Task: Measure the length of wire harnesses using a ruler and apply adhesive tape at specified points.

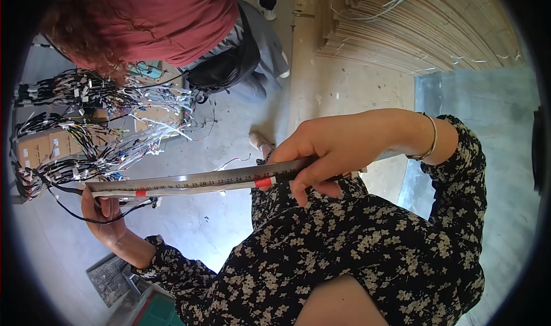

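A long steel ruler (224, 176) stretches across in front of me, with a white-wrapped cable (195, 189) lying along its lower edge. Two red bands mark the cable, one near each hand. My left hand (105, 214) is closed at the ruler's left end, pinching ruler and cable together; a black cable (85, 217) loops around below it. At the right, my right hand (336, 148) grips the ruler from above, thumb and fingers closed around it. The cable's right end is hidden by those fingers.
Bundles of wire harnesses (97, 131) hang on the left, by cardboard boxes (51, 148). A person in a red shirt (172, 22) stands at the upper left. Stacked flat cardboard (413, 28) fills the upper right. A green bin (158, 311) sits at the lower left.
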A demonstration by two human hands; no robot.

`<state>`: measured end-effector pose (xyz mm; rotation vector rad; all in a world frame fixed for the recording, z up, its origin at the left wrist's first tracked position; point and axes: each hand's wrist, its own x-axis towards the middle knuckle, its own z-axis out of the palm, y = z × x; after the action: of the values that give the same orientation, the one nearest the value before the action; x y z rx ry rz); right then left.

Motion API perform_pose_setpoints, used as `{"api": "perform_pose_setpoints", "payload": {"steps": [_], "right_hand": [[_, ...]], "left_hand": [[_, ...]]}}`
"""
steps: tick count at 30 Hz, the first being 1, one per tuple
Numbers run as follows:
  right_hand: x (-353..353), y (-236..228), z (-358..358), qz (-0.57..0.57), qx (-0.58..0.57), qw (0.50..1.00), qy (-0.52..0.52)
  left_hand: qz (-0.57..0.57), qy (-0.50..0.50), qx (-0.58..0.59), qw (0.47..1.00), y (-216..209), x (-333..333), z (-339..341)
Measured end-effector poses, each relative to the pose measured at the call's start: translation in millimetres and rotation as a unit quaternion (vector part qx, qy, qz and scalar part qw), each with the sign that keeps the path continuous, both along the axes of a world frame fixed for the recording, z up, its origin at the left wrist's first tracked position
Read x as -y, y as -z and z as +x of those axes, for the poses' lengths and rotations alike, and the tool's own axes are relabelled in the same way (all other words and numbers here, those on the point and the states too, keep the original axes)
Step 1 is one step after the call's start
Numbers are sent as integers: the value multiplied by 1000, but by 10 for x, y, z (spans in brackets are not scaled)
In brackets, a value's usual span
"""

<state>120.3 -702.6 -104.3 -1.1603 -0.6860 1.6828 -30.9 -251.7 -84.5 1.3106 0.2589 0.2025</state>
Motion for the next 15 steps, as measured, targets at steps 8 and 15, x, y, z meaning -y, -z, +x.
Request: {"api": "perform_pose_setpoints", "payload": {"steps": [8,15], "right_hand": [[-93,-20,-87,-9,-22,999,27],[-122,131,-112,25,15,999,21]], "left_hand": [[-14,-2,-12,1000,17,-199,-41],[-9,7,-12,1000,75,-232,-25]]}}
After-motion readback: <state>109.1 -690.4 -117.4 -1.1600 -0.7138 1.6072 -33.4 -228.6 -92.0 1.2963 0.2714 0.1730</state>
